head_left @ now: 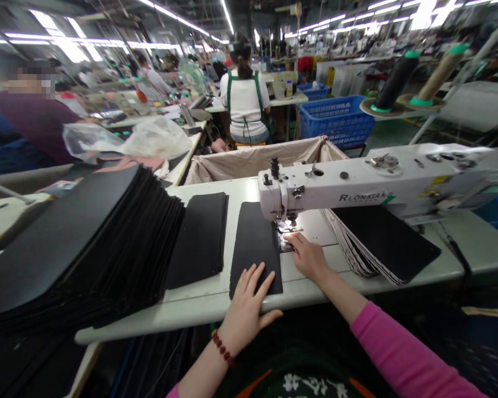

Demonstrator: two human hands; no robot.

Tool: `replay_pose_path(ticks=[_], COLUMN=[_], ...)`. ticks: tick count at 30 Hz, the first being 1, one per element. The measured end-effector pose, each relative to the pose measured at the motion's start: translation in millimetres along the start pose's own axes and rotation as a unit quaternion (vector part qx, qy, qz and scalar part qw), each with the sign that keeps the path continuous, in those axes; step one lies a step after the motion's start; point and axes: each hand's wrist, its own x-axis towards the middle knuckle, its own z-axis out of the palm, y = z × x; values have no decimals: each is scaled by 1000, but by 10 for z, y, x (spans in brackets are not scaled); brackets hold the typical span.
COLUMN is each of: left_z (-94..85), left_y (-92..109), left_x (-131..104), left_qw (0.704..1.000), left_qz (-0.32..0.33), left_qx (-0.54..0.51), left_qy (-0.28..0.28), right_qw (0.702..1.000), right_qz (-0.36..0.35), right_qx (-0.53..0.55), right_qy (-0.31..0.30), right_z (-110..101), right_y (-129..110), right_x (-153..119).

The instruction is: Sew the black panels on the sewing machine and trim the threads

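A black panel (253,237) lies flat on the pale sewing table, its right edge beside the needle of the white sewing machine (323,185). My left hand (251,296) rests on the near end of this panel, fingers spread. Close to the lit presser foot (289,226), my right hand (309,255) has its fingers drawn together at the needle plate; whatever they may pinch is too small to make out. Left of the panel sits a low pile of black panels (199,235). To the right of the needle is a stack of black pieces with light edges (385,240).
A tall stack of dark sheets (78,232) fills the table's left side. Behind the machine hangs a beige cloth-lined bin (249,157). Thread cones (398,80) stand at upper right, near a blue basket (336,119). A co-worker (244,102) sits ahead, back turned.
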Motion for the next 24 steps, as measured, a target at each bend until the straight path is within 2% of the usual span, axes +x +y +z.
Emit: replay_pose_path(ticks=[3, 5, 7, 9, 11, 13, 14, 16, 18, 19, 21, 22, 24], left_z=[-156, -407, -739, -1079, -1347, -1484, -1494, -1399, -1175, -1030, -710, -549, -253], left_y=[35, 20, -10, -81, -229, -446, -557, -708, -673, -573, -250, -60, 291], left_x=[-382, -556, -677, -763, -814, -811, -780, -649, -436, -314, -80, 18, 157], left_qw=[998, 993, 982, 978, 985, 991, 992, 994, 998, 999, 995, 992, 987], left_qz=[39, 81, 153, 193, 170, 126, 103, 60, 12, -10, -38, -31, -5], left_qx=[2, -11, -27, -28, 1, 48, 68, 81, 43, 2, -92, -126, -158], left_qy=[-55, -91, -105, -69, -16, 12, 19, 32, 43, 41, 19, -3, -40], right_qw=[1000, 999, 996, 992, 990, 990, 990, 987, 982, 979, 971, 966, 960], right_qz=[-20, -45, -73, -87, -79, -65, -61, -55, -40, -24, 33, 69, 134], right_qx=[8, 14, 14, 3, -4, 14, 31, 82, 151, 186, 238, 248, 243], right_qy=[-11, -25, -52, -88, -113, -123, -125, -129, -110, -84, -15, 13, 29], right_z=[-24, -44, -67, -96, -135, -186, -214, -269, -314, -331, -356, -365, -379], right_y=[-5, -28, -65, -107, -141, -159, -159, -139, -91, -57, 19, 56, 114], right_x=[0, -11, -56, -158, -318, -512, -609, -783, -918, -974, -1075, -1125, -1228])
